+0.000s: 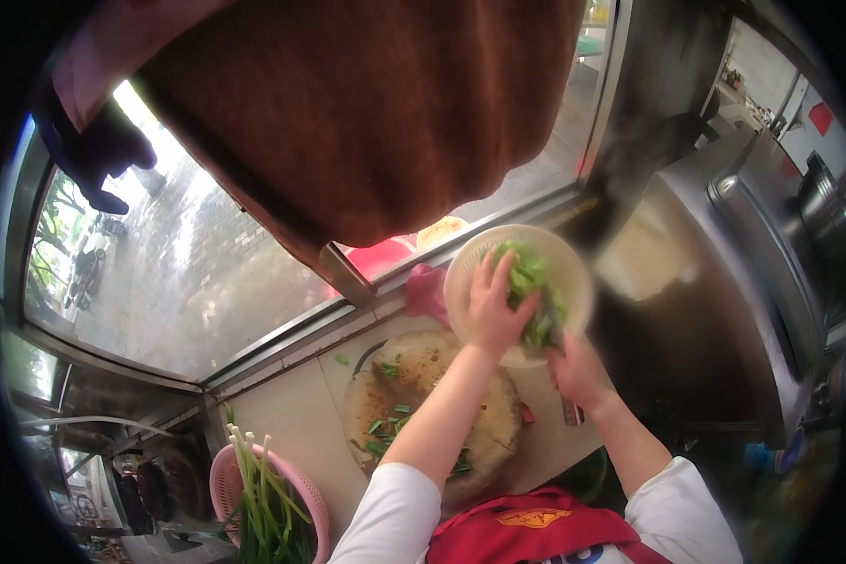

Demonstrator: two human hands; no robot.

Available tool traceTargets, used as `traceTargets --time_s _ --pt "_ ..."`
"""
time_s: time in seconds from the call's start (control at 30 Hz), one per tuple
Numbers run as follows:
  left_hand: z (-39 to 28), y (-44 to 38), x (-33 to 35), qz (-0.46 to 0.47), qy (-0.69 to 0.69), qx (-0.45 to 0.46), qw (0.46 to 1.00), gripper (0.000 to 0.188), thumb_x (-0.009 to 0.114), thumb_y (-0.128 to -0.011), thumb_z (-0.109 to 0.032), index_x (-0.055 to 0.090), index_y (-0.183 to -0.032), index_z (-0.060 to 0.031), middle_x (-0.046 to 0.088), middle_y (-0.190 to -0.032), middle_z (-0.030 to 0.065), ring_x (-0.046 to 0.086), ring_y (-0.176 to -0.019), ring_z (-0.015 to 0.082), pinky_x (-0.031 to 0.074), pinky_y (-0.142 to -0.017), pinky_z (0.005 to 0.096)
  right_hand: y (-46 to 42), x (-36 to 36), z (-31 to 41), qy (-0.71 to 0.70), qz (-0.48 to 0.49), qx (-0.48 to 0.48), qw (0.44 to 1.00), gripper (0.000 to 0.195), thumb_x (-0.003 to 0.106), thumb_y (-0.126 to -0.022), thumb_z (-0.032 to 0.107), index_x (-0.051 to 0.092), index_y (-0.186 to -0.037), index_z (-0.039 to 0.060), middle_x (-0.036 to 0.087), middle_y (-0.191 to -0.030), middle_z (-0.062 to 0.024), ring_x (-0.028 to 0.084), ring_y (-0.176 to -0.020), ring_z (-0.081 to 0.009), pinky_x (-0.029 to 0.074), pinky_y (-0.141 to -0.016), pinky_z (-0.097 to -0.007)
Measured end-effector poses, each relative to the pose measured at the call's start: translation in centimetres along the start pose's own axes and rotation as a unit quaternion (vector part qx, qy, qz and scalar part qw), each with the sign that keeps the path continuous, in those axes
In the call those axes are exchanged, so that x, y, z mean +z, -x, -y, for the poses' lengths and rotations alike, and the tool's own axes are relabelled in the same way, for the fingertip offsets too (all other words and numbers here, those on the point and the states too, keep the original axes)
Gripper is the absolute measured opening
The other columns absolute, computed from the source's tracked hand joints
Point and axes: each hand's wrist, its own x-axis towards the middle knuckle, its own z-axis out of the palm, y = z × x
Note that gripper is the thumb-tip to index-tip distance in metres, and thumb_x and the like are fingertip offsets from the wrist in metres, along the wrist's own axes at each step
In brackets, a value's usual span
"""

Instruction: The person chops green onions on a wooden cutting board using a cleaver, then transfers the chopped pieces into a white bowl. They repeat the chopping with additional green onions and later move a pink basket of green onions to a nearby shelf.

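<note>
A round cream plastic basket (pixel 465 271) stands at the back right of a worn round chopping block (pixel 490 423). My left hand (pixel 495 310) lies with spread fingers against cut green leaves (pixel 525 271) in this basket. At the basket's near right rim, my right hand (pixel 579 374) is closed around the handle of a knife (pixel 572 412); its blade is blurred and partly hidden by the greens. Cut green pieces (pixel 398 412) lie scattered on the block, some beside my left forearm. Long green onions (pixel 264 493) stand in a pink plastic basket (pixel 310 486) at the lower left.
A pink cloth or bag (pixel 428 292) lies by the window frame (pixel 282 338) behind the block. A brown cloth (pixel 395 127) hangs at the top. To the right stands a large steel appliance (pixel 754 282). A red container (pixel 381 257) shows beyond the window.
</note>
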Motion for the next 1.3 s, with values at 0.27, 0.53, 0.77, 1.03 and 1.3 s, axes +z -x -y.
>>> traceTargets --time_s 0.27,0.53,0.77,1.03,1.3 --pt "5.2 3.5 -3.6 0.114 -0.106 -0.133 0.979 0.044 0.063 -0.073 -0.023 0.052 -0.111 -0.0023 0.042 -0.125 0.0172 0.042 -0.114 0.0298 0.036 -0.093 0.0335 -1.1 -1.2 -2.6 0.262 -0.081 -0.039 0.961 0.017 0.049 -0.083 0.017 0.044 -0.084 0.0005 0.056 -0.065 -0.0195 0.055 -0.063 -0.0384 0.042 -0.055 -0.0459" --pt "13.2 13.4 -12.7 0.039 -0.349 -0.236 0.906 0.045 0.056 -0.078 -0.029 0.049 -0.117 -0.0077 0.036 -0.131 0.0148 0.031 -0.123 0.0298 0.027 -0.1 0.0375 2.5 3.0 -1.0 -0.005 0.133 0.1 0.986 0.017 0.051 -0.083 0.018 0.044 -0.082 0.0022 0.056 -0.068 -0.0215 0.054 -0.067 -0.0391 0.041 -0.056 -0.0471" --pt "9.6 19.8 -13.8 0.257 -0.262 -0.144 0.919 0.05 0.05 -0.082 -0.039 0.046 -0.121 -0.0071 0.034 -0.133 0.0127 0.025 -0.127 0.0283 0.02 -0.104 0.0374 2.9 9.8 -3.4 0.219 0.148 -0.152 0.952 0.011 0.048 -0.081 0.014 0.044 -0.081 0.0037 0.056 -0.064 -0.0178 0.054 -0.058 -0.0374 0.043 -0.051 -0.0454" --pt "2.8 26.3 -14.9 0.201 -0.297 -0.144 0.922 0.089 0.062 -0.065 -0.054 0.029 -0.13 -0.0029 0.02 -0.137 0.0212 0.015 -0.129 0.0344 0.011 -0.104 0.0457 3.0 13.1 -4.0 0.428 0.099 -0.283 0.853 0.01 0.048 -0.072 0.007 0.048 -0.082 0.0056 0.056 -0.062 -0.0105 0.058 -0.055 -0.0266 0.047 -0.048 -0.035" --pt "5.9 25.9 -15.3 0.142 -0.341 -0.155 0.916 0.096 0.069 -0.058 -0.052 0.029 -0.131 -0.0053 0.019 -0.137 0.0216 0.014 -0.129 0.0358 0.011 -0.104 0.048 10.5 11.8 -5.9 0.329 0.183 -0.223 0.899 0.009 0.049 -0.078 0.011 0.05 -0.086 0.0061 0.055 -0.061 -0.0111 0.055 -0.054 -0.0278 0.044 -0.048 -0.0375"
